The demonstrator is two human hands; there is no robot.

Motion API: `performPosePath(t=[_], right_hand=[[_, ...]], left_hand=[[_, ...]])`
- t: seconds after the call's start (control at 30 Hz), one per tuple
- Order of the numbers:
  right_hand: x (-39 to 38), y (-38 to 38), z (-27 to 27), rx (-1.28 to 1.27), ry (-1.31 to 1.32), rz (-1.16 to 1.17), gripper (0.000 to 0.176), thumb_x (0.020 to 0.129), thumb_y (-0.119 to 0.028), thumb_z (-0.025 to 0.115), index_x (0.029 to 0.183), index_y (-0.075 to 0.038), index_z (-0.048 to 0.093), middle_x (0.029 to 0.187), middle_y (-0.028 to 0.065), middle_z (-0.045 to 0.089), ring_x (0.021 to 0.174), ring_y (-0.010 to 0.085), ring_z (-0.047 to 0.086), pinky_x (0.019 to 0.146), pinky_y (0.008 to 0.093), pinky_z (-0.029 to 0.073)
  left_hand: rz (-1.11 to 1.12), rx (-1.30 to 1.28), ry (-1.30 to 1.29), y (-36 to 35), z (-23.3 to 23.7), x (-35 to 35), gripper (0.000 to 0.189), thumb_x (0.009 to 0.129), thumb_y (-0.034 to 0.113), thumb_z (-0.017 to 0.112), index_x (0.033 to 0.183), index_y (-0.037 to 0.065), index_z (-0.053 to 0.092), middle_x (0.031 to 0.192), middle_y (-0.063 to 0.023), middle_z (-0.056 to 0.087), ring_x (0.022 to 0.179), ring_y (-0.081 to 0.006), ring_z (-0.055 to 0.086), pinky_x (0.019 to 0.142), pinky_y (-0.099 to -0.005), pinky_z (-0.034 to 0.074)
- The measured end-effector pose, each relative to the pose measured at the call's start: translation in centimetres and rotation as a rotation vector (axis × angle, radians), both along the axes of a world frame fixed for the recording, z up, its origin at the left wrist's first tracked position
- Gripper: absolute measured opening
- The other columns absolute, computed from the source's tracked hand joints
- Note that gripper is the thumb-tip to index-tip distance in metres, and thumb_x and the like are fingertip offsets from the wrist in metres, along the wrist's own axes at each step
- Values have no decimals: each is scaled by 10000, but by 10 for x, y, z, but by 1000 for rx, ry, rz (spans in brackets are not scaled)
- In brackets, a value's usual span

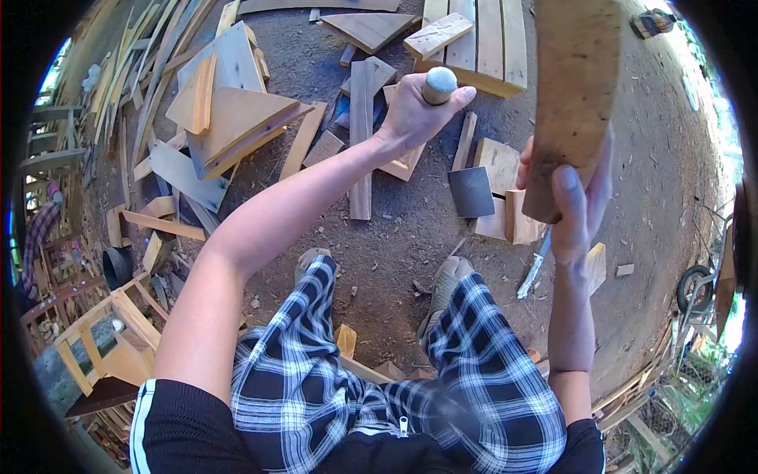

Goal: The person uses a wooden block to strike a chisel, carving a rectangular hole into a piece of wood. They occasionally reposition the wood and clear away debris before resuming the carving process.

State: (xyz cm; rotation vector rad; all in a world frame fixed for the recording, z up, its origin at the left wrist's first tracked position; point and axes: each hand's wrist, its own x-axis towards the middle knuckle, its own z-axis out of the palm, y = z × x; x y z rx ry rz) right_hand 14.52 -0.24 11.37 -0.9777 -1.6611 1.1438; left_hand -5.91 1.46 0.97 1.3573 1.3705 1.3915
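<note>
My left hand (414,114) is wrapped round an upright tool handle (439,85) with a pale rounded end, held over the wood pieces. What the handle's lower end meets is hidden behind the hand. My right hand (583,205) grips the lower end of a long brown board (575,87), which rises past the top edge of the view. Its thumb lies across the board's near face and its fingers wrap behind. A dark flat sheet (470,192) leans by light wood blocks (496,167) between and below the two hands.
Triangular wood pieces (241,126) are stacked at the left. A slatted wooden piece (489,43) lies at the top. Below my right hand is a knife-like tool (534,267) on the dirt. A small wooden frame (130,336) stands lower left, and a tire (695,289) lies far right.
</note>
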Motion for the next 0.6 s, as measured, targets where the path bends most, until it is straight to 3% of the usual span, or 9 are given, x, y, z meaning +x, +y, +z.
performPosePath(t=[0.1,0.23,0.4,0.5,0.57,0.6], right_hand=[[-6,-5,-9,-77,-58,-9,872,784,-459,634,1475,-58,284,1357,197,463,1164,310,541,965,445,451],[-6,6,-6,159,-182,51,833,796,-429,625,1477,-84,291,1326,211,489,1134,302,563,913,427,491],[-15,2,2,201,-1,19,809,801,-301,656,1481,-80,277,1257,209,558,1033,274,626,861,380,518],[-11,6,-20,250,-477,98,833,779,-264,679,1483,-85,272,1141,209,636,965,242,663,828,377,534],[-10,4,-13,162,-464,73,829,776,-259,681,1481,-94,277,1140,224,635,961,279,672,810,392,547],[-12,2,-6,164,-273,10,822,779,-264,677,1481,-105,278,1114,232,644,938,295,680,796,405,553]], left_hand=[[-42,-10,11,0,-2,-2,285,884,270,692,704,67,602,627,61,560,602,-15,521,540,-203,437],[-110,19,-11,-1,-1,2,316,861,302,712,714,36,626,629,38,585,602,-43,543,546,-247,453],[-134,-7,104,-3,-6,10,341,823,345,733,761,25,634,698,-28,645,631,-110,604,599,-305,505],[-152,114,-72,-2,-17,12,359,828,376,718,789,26,648,721,-42,661,649,-115,615,614,-302,509],[-139,145,-59,-2,-12,11,313,821,333,718,819,25,663,744,-61,672,672,-116,622,629,-301,509],[-148,25,24,-4,-9,11,266,808,282,724,830,24,666,747,-63,672,683,-104,617,636,-302,508]])
